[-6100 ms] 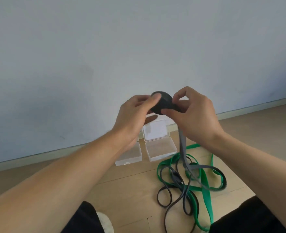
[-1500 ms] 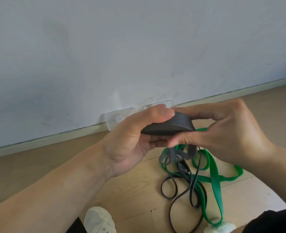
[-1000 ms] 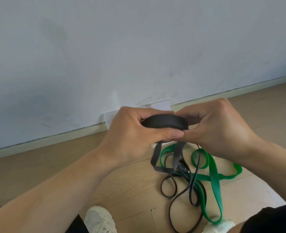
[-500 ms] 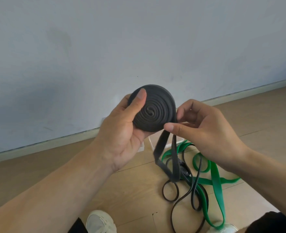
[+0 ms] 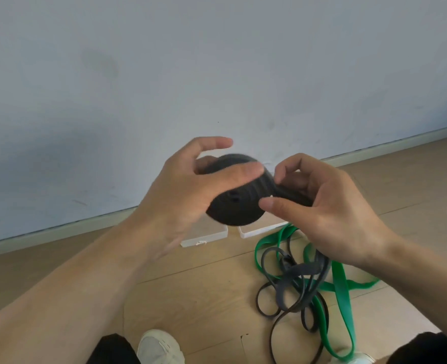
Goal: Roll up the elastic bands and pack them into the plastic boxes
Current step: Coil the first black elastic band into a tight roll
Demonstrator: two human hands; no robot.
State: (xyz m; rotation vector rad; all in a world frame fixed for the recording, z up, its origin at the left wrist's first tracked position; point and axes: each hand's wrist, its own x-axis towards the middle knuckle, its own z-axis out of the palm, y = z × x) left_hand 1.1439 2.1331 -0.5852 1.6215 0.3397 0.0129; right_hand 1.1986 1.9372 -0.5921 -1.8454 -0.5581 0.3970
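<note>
1. I see my left hand point(image 5: 190, 190) raised in the middle of the view. It grips the rolled dark band point(image 5: 239, 198): the thumb lies across the upper face of the roll and the other fingers curl behind its far edge. The forefinger is lifted free above the roll.
2. The roll is a flat spiral disc, held in the air above the floor point(image 5: 190, 298), with its face tilted toward me. It is a little blurred.
3. My right hand point(image 5: 330, 214) is at 3 o'clock of the roll and touches it. Thumb and fingers pinch the loose end of the dark band point(image 5: 293, 195) just where it leaves the roll.
4. I cannot follow the loose end below the right hand, because the hand hides it.
5. On the floor at 5 o'clock of the roll lies a tangle of bands: a green band point(image 5: 342, 290) in wide loops, and thin dark bands point(image 5: 296, 282) that cross over it.
6. Two clear plastic boxes point(image 5: 206, 237) stand on the floor under the roll, side by side near the wall point(image 5: 217, 61). My hands cover most of them, so I cannot tell if they hold something.
7. At the bottom edge, at 6 o'clock, a white shoe point(image 5: 159, 348) shows beside dark trouser cloth point(image 5: 112, 350).
</note>
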